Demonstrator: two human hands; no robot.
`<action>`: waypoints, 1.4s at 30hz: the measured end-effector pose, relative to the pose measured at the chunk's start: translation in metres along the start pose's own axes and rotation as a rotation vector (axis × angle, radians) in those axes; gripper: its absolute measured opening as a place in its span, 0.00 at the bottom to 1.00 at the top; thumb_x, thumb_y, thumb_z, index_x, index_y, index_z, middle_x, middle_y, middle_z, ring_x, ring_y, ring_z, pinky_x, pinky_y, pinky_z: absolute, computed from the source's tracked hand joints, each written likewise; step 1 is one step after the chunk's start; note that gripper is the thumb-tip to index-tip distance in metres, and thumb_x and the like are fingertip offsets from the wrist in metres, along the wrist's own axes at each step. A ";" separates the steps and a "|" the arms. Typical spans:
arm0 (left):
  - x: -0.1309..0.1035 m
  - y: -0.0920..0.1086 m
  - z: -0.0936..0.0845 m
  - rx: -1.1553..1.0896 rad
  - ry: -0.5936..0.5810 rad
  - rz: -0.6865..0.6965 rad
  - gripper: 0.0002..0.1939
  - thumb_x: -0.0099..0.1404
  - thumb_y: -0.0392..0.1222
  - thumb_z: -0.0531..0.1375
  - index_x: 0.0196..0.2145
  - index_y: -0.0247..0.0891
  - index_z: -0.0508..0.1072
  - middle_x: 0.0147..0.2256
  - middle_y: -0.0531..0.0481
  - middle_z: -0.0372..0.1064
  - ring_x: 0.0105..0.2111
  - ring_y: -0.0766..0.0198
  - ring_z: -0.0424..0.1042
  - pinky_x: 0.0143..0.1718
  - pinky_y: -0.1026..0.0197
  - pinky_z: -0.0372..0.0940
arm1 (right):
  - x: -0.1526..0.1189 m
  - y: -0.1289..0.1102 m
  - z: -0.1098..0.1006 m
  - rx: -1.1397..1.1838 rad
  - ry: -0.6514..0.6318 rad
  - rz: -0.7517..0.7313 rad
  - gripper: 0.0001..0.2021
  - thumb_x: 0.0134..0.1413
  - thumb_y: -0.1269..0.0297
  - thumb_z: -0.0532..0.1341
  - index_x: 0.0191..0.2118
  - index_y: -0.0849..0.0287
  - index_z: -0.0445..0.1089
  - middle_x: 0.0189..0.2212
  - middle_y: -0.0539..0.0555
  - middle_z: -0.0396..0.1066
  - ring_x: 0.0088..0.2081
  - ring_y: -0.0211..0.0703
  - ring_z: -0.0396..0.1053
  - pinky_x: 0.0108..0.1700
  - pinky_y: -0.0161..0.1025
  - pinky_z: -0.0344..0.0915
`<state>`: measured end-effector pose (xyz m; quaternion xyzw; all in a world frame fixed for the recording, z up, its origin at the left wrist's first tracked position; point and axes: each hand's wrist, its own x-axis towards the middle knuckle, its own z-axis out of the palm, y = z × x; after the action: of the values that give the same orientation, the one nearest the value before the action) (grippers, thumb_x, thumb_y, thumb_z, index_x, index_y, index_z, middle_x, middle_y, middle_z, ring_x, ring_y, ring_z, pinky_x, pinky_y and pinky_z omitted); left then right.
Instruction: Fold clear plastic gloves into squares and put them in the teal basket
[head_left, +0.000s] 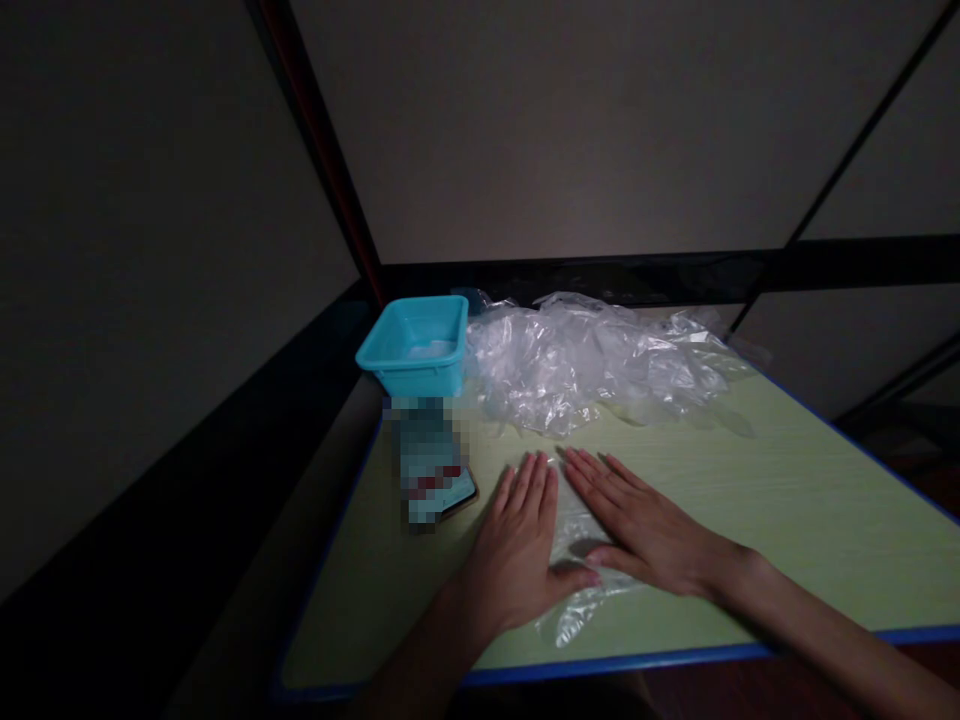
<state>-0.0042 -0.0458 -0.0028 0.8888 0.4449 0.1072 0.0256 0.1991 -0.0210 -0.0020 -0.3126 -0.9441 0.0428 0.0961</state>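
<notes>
A dark wall panel (150, 250) is seen at the far left, bounded by a reddish-brown post (322, 140) set at the corner. The scene is carried by a pale green bench (810, 520), wood-grained and trimmed with a blue edge, its far side set near the back wall (562, 130). On the left of the bench, toward the back, a turquoise basin (420, 380) is placed upright; something pale is contained in it, too indistinct to be identified. Just in front of the basin a phone (460, 492) is laid; most of it is hidden by pixelation, and only its near corner is clearly shown.

To the right of the phone, the left hand (516, 560) is laid palm down, released, with its fingers extended and its thumb directed to the right. Between and beneath the two hands a clear plastic piece (574, 525) is spread on the bench near its front edge, its lower tip left exposed. Behind it, a heap of crumpled clear plastic (585, 365) is spread along the back. The right hand (660, 535) is likewise held flat and released, angled inward, its thumb tip placed just beside that of the left hand.
</notes>
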 end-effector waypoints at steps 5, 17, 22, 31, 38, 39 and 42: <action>-0.001 0.000 0.000 -0.007 -0.015 -0.020 0.49 0.57 0.70 0.47 0.60 0.24 0.48 0.62 0.31 0.40 0.62 0.46 0.37 0.60 0.45 0.44 | -0.001 0.003 0.007 -0.027 0.024 0.006 0.39 0.58 0.46 0.50 0.65 0.63 0.31 0.64 0.63 0.36 0.63 0.54 0.37 0.61 0.56 0.44; -0.003 -0.001 -0.001 0.041 0.036 -0.006 0.47 0.58 0.68 0.48 0.61 0.26 0.47 0.63 0.33 0.39 0.63 0.45 0.36 0.59 0.42 0.45 | -0.001 0.002 0.008 -0.046 0.042 0.017 0.39 0.58 0.46 0.49 0.65 0.62 0.30 0.63 0.64 0.38 0.63 0.54 0.38 0.60 0.55 0.46; -0.006 -0.006 -0.012 0.046 0.030 0.025 0.46 0.58 0.66 0.51 0.61 0.26 0.46 0.63 0.33 0.39 0.63 0.47 0.36 0.59 0.42 0.44 | -0.001 0.003 0.008 -0.038 0.013 0.050 0.39 0.58 0.45 0.48 0.65 0.61 0.30 0.64 0.63 0.36 0.63 0.53 0.37 0.61 0.55 0.44; -0.019 -0.003 -0.029 -0.110 0.049 0.098 0.44 0.62 0.59 0.54 0.63 0.30 0.39 0.63 0.36 0.37 0.63 0.52 0.35 0.59 0.47 0.48 | -0.015 0.003 -0.031 0.067 -0.020 0.099 0.36 0.61 0.48 0.43 0.64 0.57 0.21 0.65 0.59 0.29 0.64 0.52 0.32 0.61 0.56 0.42; 0.007 0.023 -0.018 -0.030 0.014 0.016 0.40 0.65 0.61 0.45 0.60 0.21 0.47 0.63 0.32 0.39 0.62 0.50 0.38 0.60 0.50 0.47 | -0.006 -0.006 -0.005 -0.145 0.004 0.088 0.34 0.62 0.53 0.45 0.65 0.65 0.30 0.63 0.64 0.38 0.64 0.50 0.36 0.61 0.52 0.46; 0.011 0.023 -0.015 -0.022 0.010 0.016 0.43 0.63 0.63 0.45 0.60 0.20 0.47 0.62 0.31 0.39 0.62 0.49 0.38 0.60 0.50 0.46 | -0.006 -0.005 -0.001 -0.168 0.019 0.069 0.35 0.62 0.51 0.46 0.65 0.66 0.30 0.63 0.65 0.38 0.64 0.50 0.36 0.61 0.52 0.46; 0.019 0.018 -0.007 -0.006 -0.017 0.041 0.50 0.58 0.69 0.47 0.60 0.18 0.47 0.62 0.29 0.39 0.62 0.47 0.37 0.61 0.50 0.44 | -0.006 -0.001 0.005 -0.204 0.061 0.036 0.38 0.60 0.48 0.47 0.64 0.67 0.30 0.63 0.65 0.40 0.63 0.51 0.38 0.61 0.53 0.46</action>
<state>0.0193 -0.0420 0.0094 0.8985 0.4260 0.1013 0.0299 0.2019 -0.0257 -0.0077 -0.3390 -0.9343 -0.0611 0.0918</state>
